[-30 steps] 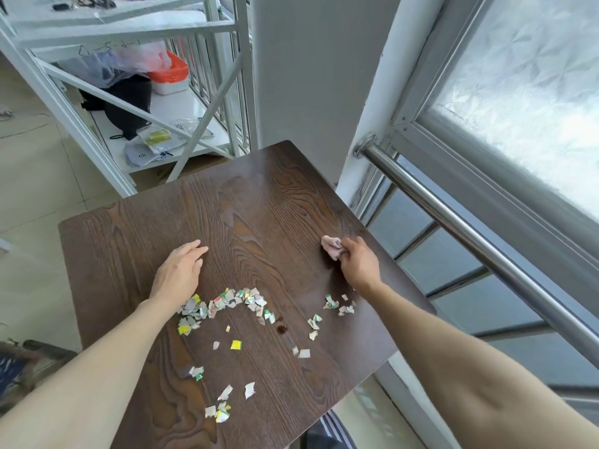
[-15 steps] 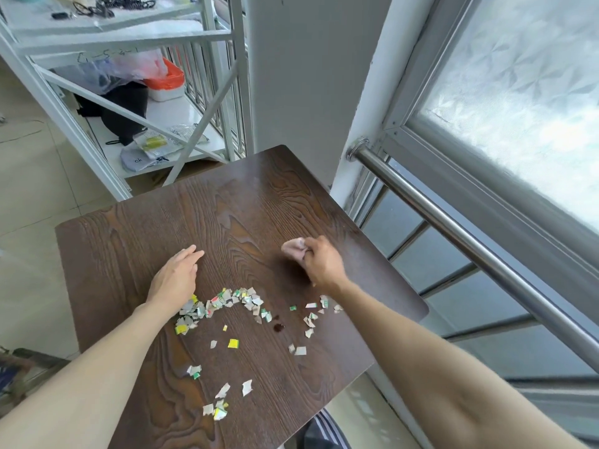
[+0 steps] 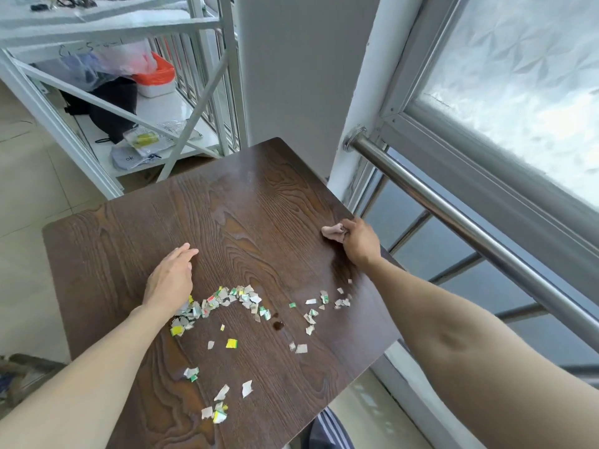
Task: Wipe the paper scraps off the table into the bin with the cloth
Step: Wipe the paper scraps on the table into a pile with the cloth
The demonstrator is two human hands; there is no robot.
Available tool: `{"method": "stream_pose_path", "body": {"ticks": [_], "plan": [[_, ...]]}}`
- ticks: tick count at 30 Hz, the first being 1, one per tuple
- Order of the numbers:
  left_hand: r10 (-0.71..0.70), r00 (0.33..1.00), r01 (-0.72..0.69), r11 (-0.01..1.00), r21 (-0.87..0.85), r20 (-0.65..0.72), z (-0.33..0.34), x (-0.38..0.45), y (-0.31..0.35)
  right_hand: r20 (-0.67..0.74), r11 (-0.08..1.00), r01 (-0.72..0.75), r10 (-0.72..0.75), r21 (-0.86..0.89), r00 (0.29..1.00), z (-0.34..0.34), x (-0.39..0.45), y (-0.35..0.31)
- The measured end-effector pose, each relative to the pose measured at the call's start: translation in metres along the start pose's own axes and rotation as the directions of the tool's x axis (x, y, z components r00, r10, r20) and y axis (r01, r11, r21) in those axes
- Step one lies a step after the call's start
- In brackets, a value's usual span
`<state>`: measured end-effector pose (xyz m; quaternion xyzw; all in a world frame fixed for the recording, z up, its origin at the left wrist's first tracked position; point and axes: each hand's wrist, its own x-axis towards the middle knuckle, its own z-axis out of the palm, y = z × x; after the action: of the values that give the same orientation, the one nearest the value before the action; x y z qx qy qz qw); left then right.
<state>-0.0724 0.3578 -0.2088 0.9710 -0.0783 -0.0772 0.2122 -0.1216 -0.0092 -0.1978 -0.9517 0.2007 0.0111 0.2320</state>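
A dark wooden table (image 3: 246,202) fills the middle of the view. Paper scraps (image 3: 233,298) in white, green and yellow lie in a curved band across its near half, with more loose scraps (image 3: 218,411) toward the front edge. My left hand (image 3: 171,280) rests flat on the table, fingers together, at the left end of the band. My right hand (image 3: 359,243) is closed on a small pinkish cloth (image 3: 332,232) pressed to the table near the right edge, beyond the right-hand scraps (image 3: 324,303). No bin is in view.
A steel handrail (image 3: 453,205) and a frosted window (image 3: 518,92) run along the right. A white metal rack (image 3: 136,118) with bags and a tub stands behind the table on the left. A small dark stain (image 3: 278,325) marks the table among the scraps.
My right hand swept the cloth left across the table, nudging the right-hand scraps, then went back to the right edge. My left hand stayed in place.
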Motion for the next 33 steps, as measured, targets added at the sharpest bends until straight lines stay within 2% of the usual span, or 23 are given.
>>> {"method": "stream_pose_path", "body": {"ticks": [4, 12, 17, 20, 25, 28, 31, 33], "plan": [[-0.021, 0.999, 0.02, 1.0, 0.024, 0.045, -0.003, -0.001, 0.004, -0.052, 0.999, 0.008, -0.006, 0.043, 0.999, 0.015, -0.048, 0.001], [-0.049, 0.992, 0.036, 0.994, 0.105, 0.116, -0.008, -0.004, 0.012, -0.015, 0.986, -0.066, 0.069, 0.151, 0.998, 0.042, -0.108, -0.041], [-0.032, 0.986, 0.012, 0.992, 0.125, 0.166, -0.008, -0.008, 0.013, 0.127, 0.981, 0.072, -0.095, 0.179, 0.987, 0.069, -0.128, -0.101], [0.003, 0.982, -0.028, 0.991, 0.131, 0.189, -0.011, -0.015, 0.01, 0.198, 0.969, 0.114, -0.159, 0.221, 0.967, 0.062, -0.128, -0.112], [-0.03, 0.994, 0.017, 0.993, 0.117, 0.109, -0.021, -0.033, -0.008, 0.047, 0.982, 0.035, -0.045, 0.186, 0.998, 0.02, -0.113, -0.081], [-0.098, 0.993, 0.09, 0.988, 0.124, 0.067, -0.028, -0.041, -0.025, 0.004, 0.985, -0.105, 0.105, 0.137, 0.994, 0.004, -0.112, -0.046], [-0.14, 0.989, 0.133, 0.982, 0.132, 0.049, -0.027, -0.051, -0.036, -0.005, 0.959, -0.254, 0.257, 0.123, 0.966, 0.015, -0.133, -0.033], [-0.147, 0.989, 0.141, 0.982, 0.128, 0.033, -0.023, -0.057, -0.038, -0.031, 0.951, -0.269, 0.277, 0.152, 0.96, 0.033, -0.152, -0.043]]}}
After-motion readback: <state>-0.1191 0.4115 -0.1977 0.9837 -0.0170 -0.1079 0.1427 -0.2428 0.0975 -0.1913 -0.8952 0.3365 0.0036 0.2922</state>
